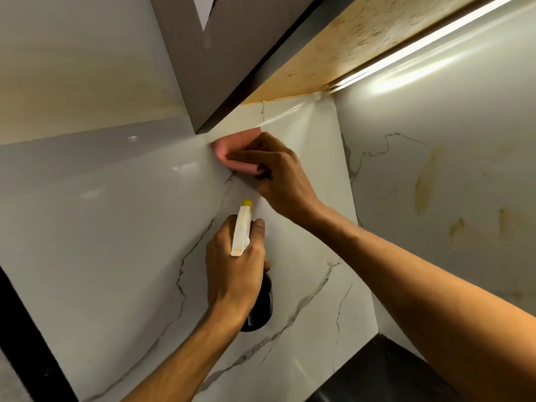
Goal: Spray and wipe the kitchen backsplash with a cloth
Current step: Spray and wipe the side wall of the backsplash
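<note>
Left hand [235, 265] up, back toward camera, fingers curled round spray bottle [241, 230]. Right arm reaches higher from the right; right hand [278, 175] pinches cloth [232, 145]. Both forearms bare.

one wide-angle view, worn on the person's head, looks forward and upward into the inner corner of the marble backsplash [304, 271], close to it. the cabinet underside [333, 53] fills the upper right; the dark surface [385, 372] just enters at the bottom right.
</note>
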